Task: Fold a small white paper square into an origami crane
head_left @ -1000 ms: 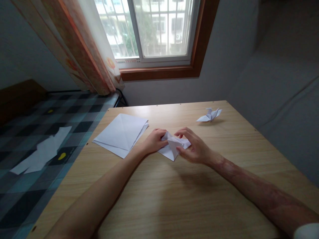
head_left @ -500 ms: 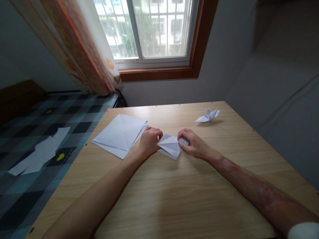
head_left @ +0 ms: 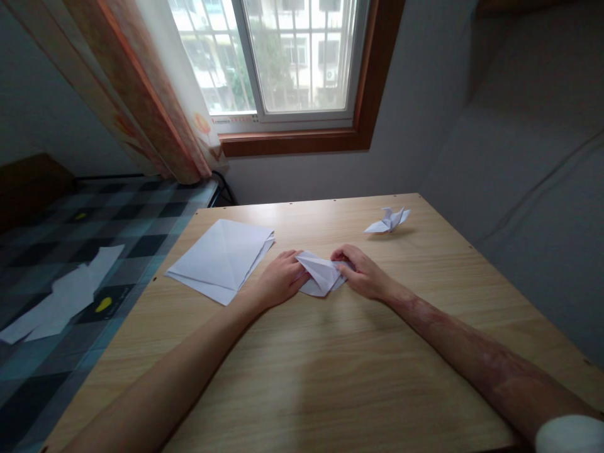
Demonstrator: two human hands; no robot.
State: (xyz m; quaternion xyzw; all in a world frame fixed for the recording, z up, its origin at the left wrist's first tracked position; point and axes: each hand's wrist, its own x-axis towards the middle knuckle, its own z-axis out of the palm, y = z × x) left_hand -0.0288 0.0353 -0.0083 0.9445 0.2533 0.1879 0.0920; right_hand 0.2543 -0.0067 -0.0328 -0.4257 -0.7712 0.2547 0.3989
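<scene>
Between my hands, just above or on the wooden table (head_left: 292,371), is a partly folded piece of white paper (head_left: 321,277) with creases and raised flaps. My left hand (head_left: 283,277) grips its left side, fingertips partly hidden under a flap. On the right edge, my right hand (head_left: 356,270) pinches the paper between thumb and fingers. Left of my left hand lies a stack of white paper squares (head_left: 221,255), its top sheet creased. A finished-looking white paper crane (head_left: 387,221) stands at the far right of the table.
On the left, a bed with a checked cover (head_left: 47,377) stands alongside the table, and cut white paper scraps (head_left: 70,296) lie on it. A window (head_left: 292,63) and a patterned curtain (head_left: 155,94) are beyond the table's far edge.
My left hand has turned flatter and slid its fingers around the paper's left side. The paper's flap has lifted and tilted. My right hand keeps its pinch. The view has shifted slightly.
</scene>
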